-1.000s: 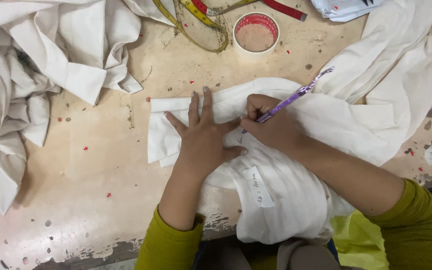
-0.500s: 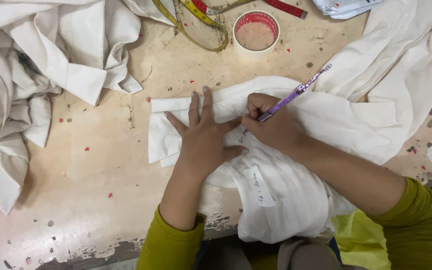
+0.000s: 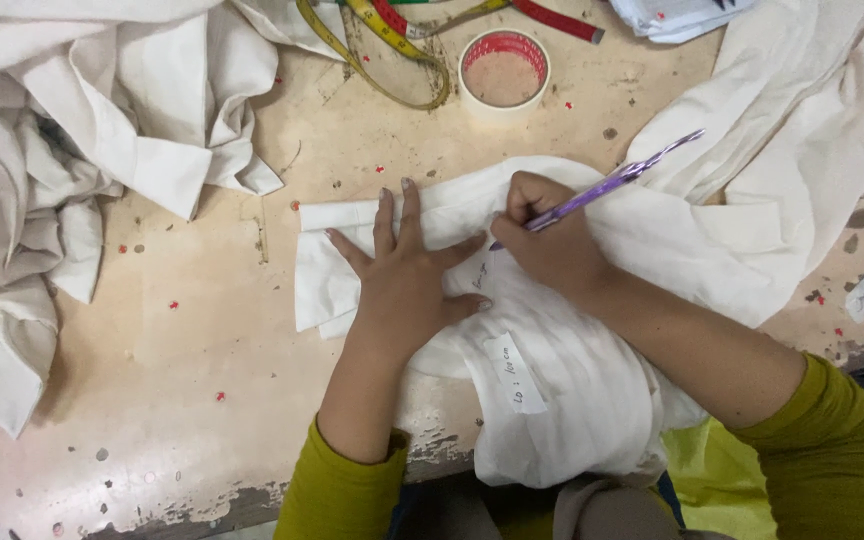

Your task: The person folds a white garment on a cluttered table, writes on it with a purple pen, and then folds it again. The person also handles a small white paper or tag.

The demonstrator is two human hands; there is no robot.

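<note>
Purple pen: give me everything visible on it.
The purple pen is a slim stick, lilac with a faint pattern, probably plastic. The right hand grips its lower part in a writing hold, so the barrel slants up and to the right, its free end over the cloth. Its tip points down-left onto the white cloth, next to small handwritten marks, beside the thumb of the left hand, which lies flat on the same cloth. The tip itself is too small to make out.
</note>
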